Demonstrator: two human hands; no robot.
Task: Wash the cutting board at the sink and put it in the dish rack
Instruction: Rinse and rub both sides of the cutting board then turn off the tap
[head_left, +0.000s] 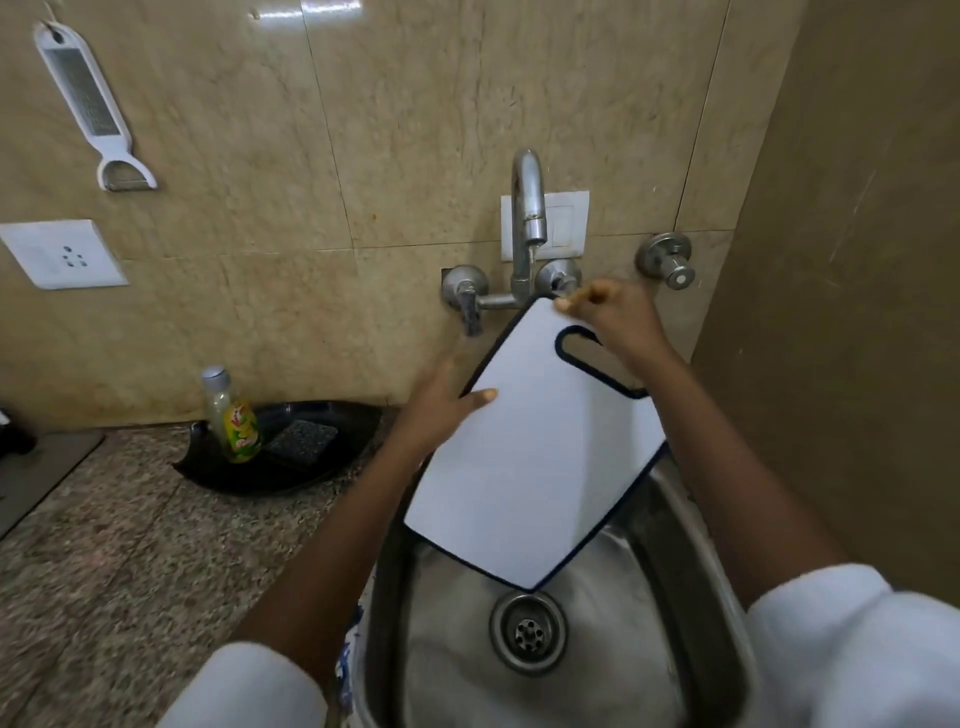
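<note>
A speckled granite tabletop (130, 519) fills the frame from seven to nine o'clock, meeting a wall (363, 130) of beige marbled tiles. A white grater (83, 98) hangs on the wall at ten o'clock, with a white socket (62, 254) below it. On the tabletop against the wall sits a black tray (291, 467) holding a yellow-labelled soap bottle (236, 421) and, at its three o'clock, a dark scrub pad (304, 439). A steel sink (623, 597) lies at five o'clock, its drain (528, 631) in view, under a chrome wall tap (527, 208) at twelve. You hold the cutting board (535, 457) tilted above the sink, its lowest corner just over the drain. It is white with a dark rim and a dark-edged handle slot (592, 358) at its one o'clock. Your left hand (441, 410) grips the board's nine o'clock edge, thumb laid across the white face. Your right hand (613, 317), fingers curled, sits at the board's top corner beside the tap's right knob (558, 278); you cannot tell which of the two it holds.
</note>
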